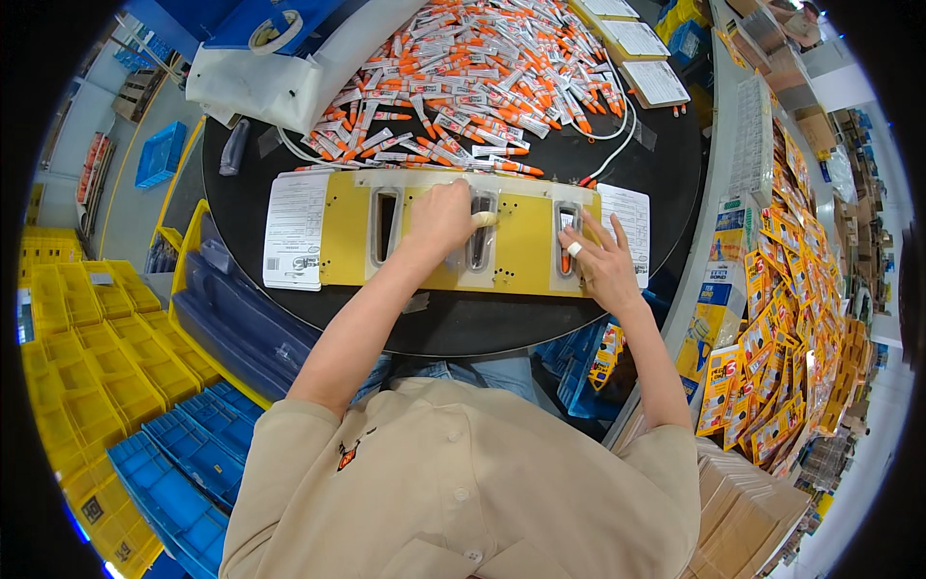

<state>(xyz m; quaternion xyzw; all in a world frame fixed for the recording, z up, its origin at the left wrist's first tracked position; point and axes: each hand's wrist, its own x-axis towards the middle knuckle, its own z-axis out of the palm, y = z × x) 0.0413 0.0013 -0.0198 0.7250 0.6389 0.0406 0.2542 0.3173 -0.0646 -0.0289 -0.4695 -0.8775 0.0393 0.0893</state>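
A yellow board (345,232) lies across the round black table, with three long slots rimmed in clear plastic. My left hand (444,224) is curled at the top of the middle slot (478,246), a pale wrap on one digit; whatever its fingers hold is hidden. At the right slot, my right hand (606,262) has its fingers apart and a white band round one of them. Its fingertips rest over that slot, where a small glue tube (565,236) with an orange cap lies. The left slot (386,227) shows dark inside.
Many orange-capped tubes (463,77) are heaped behind the board. Printed sheets (294,232) lie at its left end, more (625,227) at its right. Yellow bins (106,338) and blue crates (183,454) stand left. Orange-yellow packages (762,357) fill the right side. A white cable (625,125) crosses the table.
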